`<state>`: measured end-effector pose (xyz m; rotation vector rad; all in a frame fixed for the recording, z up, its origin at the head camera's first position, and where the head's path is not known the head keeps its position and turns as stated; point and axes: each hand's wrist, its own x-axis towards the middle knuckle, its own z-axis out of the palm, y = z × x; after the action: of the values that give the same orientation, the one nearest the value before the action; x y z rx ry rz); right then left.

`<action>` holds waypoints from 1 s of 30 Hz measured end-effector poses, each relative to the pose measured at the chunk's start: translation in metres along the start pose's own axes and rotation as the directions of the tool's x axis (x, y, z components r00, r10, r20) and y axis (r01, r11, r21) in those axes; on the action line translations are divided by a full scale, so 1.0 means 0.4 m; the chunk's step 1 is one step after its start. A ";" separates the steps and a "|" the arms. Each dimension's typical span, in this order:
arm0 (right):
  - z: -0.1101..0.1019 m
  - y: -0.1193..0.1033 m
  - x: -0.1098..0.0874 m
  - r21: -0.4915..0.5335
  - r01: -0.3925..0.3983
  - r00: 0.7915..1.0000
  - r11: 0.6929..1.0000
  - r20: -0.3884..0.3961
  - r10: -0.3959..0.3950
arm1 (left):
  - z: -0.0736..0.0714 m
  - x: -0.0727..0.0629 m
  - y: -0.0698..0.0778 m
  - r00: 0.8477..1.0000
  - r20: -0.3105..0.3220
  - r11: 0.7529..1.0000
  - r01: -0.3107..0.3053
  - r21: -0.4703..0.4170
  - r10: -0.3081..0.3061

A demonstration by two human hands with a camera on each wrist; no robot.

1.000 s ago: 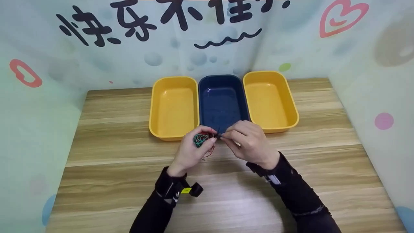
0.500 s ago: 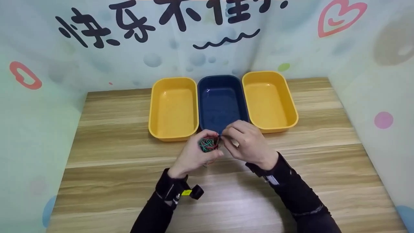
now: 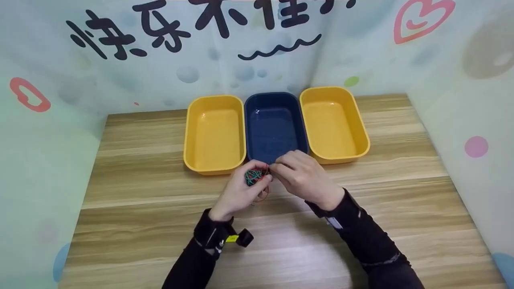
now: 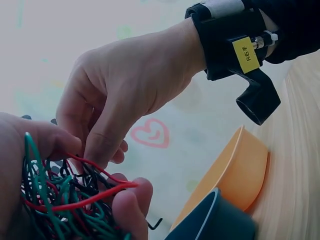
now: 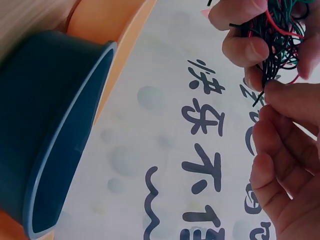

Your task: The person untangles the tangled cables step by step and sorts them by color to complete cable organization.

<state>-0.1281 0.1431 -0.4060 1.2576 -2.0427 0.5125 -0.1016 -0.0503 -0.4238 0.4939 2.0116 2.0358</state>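
Note:
A tangled bundle of thin green, red and black wires (image 3: 253, 176) sits in my left hand (image 3: 233, 196), gripped between the curled fingers and thumb. Close against it, the right hand (image 3: 308, 180) pinches black wires (image 5: 270, 67) at the bundle's edge between thumb and index finger, as the right wrist view shows. A loose black wire end sticks out below that pinch. In the left wrist view, a red wire (image 4: 82, 204) loops across the front of the tangle. The palm side of the left hand is mostly hidden by wires.
Both hands are above the wooden table (image 3: 160, 237), at the near edge of a dark blue bin (image 3: 276, 130). A yellow bin (image 3: 215, 138) stands on its left and another yellow bin (image 3: 334, 126) on its right. A printed curtain (image 3: 152, 80) rises behind them.
My left thumb first lifted off the wires, then came back in against them. The right fingers have moved slightly left, closer to the left fingertips. The bins have stayed in place.

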 end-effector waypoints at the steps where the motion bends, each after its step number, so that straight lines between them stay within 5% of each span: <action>1: 0.000 0.000 0.000 0.000 0.001 1.000 1.000 -0.003 -0.001 | 0.000 0.001 -0.001 1.000 0.003 1.000 0.004 -0.024 -0.004; 4: -0.005 0.002 0.002 0.003 -0.001 1.000 1.000 -0.027 0.001 | -0.002 0.003 -0.005 1.000 0.009 0.997 0.013 -0.076 -0.012; 11: -0.031 0.012 0.007 -0.008 -0.074 0.992 0.997 -0.106 0.073 | -0.008 0.007 -0.014 1.000 0.005 0.996 -0.016 0.082 0.016; 16: -0.049 0.020 0.005 0.004 -0.153 0.978 0.988 -0.146 0.152 | -0.011 0.007 -0.013 0.999 -0.025 0.995 -0.039 0.087 0.041; 30: -0.046 0.025 -0.003 -0.035 -0.183 0.982 0.982 -0.041 0.182 | -0.019 0.003 -0.001 0.991 -0.124 0.982 -0.078 -0.174 0.057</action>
<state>-0.1303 0.1602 -0.3938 1.0357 -2.1372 0.5742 -0.1057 -0.0569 -0.4243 0.4193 1.8746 2.3109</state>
